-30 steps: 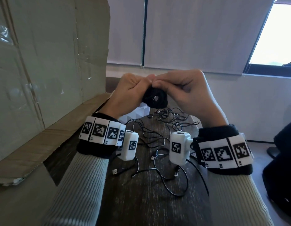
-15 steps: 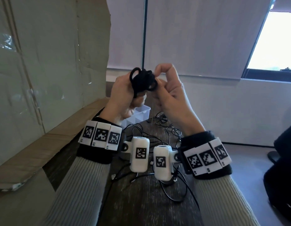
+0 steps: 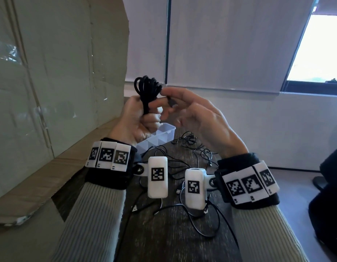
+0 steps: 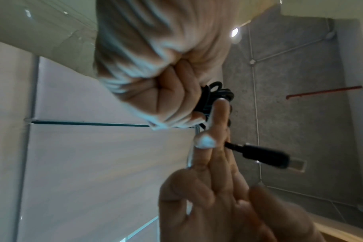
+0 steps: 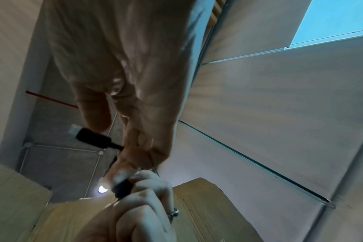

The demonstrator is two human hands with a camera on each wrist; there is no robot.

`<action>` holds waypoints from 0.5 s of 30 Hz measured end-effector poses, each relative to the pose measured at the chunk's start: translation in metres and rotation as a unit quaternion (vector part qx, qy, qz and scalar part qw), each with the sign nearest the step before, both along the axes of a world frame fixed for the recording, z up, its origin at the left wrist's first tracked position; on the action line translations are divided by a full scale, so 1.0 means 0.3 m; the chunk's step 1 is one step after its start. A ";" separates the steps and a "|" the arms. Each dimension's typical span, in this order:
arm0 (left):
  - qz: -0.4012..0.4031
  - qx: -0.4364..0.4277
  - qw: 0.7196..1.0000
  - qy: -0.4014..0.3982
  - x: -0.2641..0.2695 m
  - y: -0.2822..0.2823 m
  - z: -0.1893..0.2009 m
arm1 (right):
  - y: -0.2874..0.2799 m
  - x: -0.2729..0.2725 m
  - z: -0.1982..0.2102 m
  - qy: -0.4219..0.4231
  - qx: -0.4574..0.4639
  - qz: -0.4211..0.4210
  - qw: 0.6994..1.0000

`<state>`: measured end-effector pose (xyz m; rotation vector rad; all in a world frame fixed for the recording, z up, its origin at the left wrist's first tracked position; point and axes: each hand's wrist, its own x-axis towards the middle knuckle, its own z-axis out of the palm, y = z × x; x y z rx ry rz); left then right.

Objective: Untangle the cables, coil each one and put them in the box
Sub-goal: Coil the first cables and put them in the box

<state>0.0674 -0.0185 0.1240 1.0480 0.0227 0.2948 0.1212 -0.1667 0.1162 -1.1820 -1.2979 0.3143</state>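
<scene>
Black braided cable (image 3: 147,89), wound into a tight bundle of loops, held upright above the clear plastic box (image 3: 165,132). Clenched round the bundle's lower half: left hand (image 3: 137,120), fingers curled in a fist. Pinched at the bundle's loose end, just beside the loops: right hand (image 3: 194,114), thumb and forefinger on the cord, rectangular USB plug (image 4: 267,156) jutting out. Below the box, thin loose cables (image 3: 192,148) sprawled over the dark wood-grain table (image 3: 164,233). Left of the box, a creased cardboard sheet (image 3: 60,72).

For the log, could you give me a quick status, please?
Left hand grips coiled black cable. Right hand pinches its plug end. Box unobstructed.
</scene>
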 end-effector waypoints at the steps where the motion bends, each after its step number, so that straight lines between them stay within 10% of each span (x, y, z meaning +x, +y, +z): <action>1: 0.001 -0.014 1.000 0.005 0.001 0.005 -0.001 | -0.002 0.003 -0.003 -0.024 -0.002 0.005 1.000; 15: -0.102 -0.021 0.994 0.016 -0.005 0.031 -0.003 | 0.049 0.023 -0.024 -0.132 0.046 -0.276 0.951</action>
